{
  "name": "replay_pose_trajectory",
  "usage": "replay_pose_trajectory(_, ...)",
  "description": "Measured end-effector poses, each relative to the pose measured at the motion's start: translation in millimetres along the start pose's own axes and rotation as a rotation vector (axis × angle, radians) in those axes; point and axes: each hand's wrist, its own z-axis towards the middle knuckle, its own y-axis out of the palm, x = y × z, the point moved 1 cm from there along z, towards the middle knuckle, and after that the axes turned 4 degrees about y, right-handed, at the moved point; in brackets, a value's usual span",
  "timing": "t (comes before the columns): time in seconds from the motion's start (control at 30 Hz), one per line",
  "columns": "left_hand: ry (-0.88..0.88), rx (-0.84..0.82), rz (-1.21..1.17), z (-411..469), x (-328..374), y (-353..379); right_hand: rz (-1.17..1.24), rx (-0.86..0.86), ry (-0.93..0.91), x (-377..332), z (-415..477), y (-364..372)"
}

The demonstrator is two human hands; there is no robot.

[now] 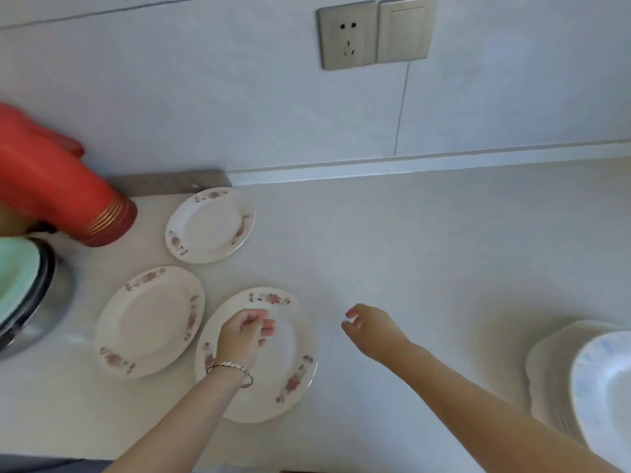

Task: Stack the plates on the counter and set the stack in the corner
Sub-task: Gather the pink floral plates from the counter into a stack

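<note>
Three white plates with pink flower rims lie apart on the pale counter (426, 250). The far plate (210, 225) sits near the wall. The left plate (148, 322) lies below it. Over the near plate (293, 363) hovers my left hand (246, 332), a bracelet on its wrist, fingers loosely curled and holding nothing. My right hand (367, 327) hangs above bare counter to the right of that plate, fingers loosely curled, also holding nothing.
A red thermos (58, 186) stands at the left by the wall, with a metal pot (30, 302) below it. A stack of white dishes (580, 380) sits at the right edge. A wall socket (348, 34) is on the tiled wall.
</note>
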Motion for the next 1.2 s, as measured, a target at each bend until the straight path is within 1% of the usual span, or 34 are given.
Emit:
replay_pose_trajectory(0.1, -0.048, 0.046, -0.017, 21.8, -11.4, -46.2, -0.057, -0.052, 0.093, -33.3, 27.8, 43.2)
replay_pose_trajectory(0.17, -0.092, 0.084, -0.03, 33.6, -19.9, -72.3, 0.001, -0.067, 0.15, -51.5, 40.1, 64.6)
replay_pose_trajectory(0.3, -0.194, 0.143, -0.103, 52.1, -36.9, -109.6, 0.086, 0.046, 0.258, -62.0, 54.5, 79.7)
replay_pose_trajectory(0.37, -0.331, 0.196, -0.175, 60.7, -48.9, -121.8, 0.171, 0.061, 0.296, -58.7, 55.0, 78.9)
replay_pose_trajectory(0.43, -0.536, 0.26, -0.319, 64.6, -60.2, -129.4, 0.292, 0.07, 0.303, -54.6, 52.5, 76.0)
replay_pose_trajectory(0.47, -0.625, 0.28, -0.421, 64.7, -63.7, -131.1, 0.39, 0.078, 0.302, -53.8, 49.2, 73.5)
replay_pose_trajectory(0.53, -0.75, 0.292, -0.662, 63.3, -64.4, -132.8, 0.626, 0.106, 0.291, -53.3, 41.0, 65.6)
replay_pose_trajectory(0.57, -0.778, 0.308, -0.767, 64.6, -65.6, -134.4, 0.718, 0.129, 0.287, -52.5, 37.4, 60.7)
replay_pose_trajectory(0.6, -0.78, 0.337, -0.855, 66.2, -66.0, -136.4, 0.776, 0.158, 0.286, -51.1, 34.1, 55.4)
replay_pose_trajectory(0.7, -0.696, 0.458, -1.05, 73.4, -71.9, -143.8, 0.871, 0.256, 0.297, -45.2, 24.8, 40.9)
replay_pose_trajectory(0.77, -0.674, 0.511, -1.027, 76.6, -79.5, -145.6, 0.91, 0.304, 0.305, -40.8, 19.3, 32.1)
replay_pose_trajectory(0.8, -0.66, 0.503, -0.987, 76.9, -82.0, -145.7, 0.93, 0.312, 0.307, -38.8, 16.6, 27.8)
replay_pose_trajectory(0.9, -0.627, 0.406, -0.929, 74.8, -76.8, -145.5, 1.001, 0.323, 0.296, -31.0, 8.9, 16.9)
replay_pose_trajectory(1.0, -0.601, 0.309, -0.924, 74.5, -65.7, -149.5, 1.062, 0.34, 0.299, -21.1, 1.6, 10.1)
replay_pose_trajectory(1.2, -0.558, 0.068, -0.838, 48.8, -42.0, -136.1, 1.09, 0.433, 0.265, -5.3, -19.0, -10.3)
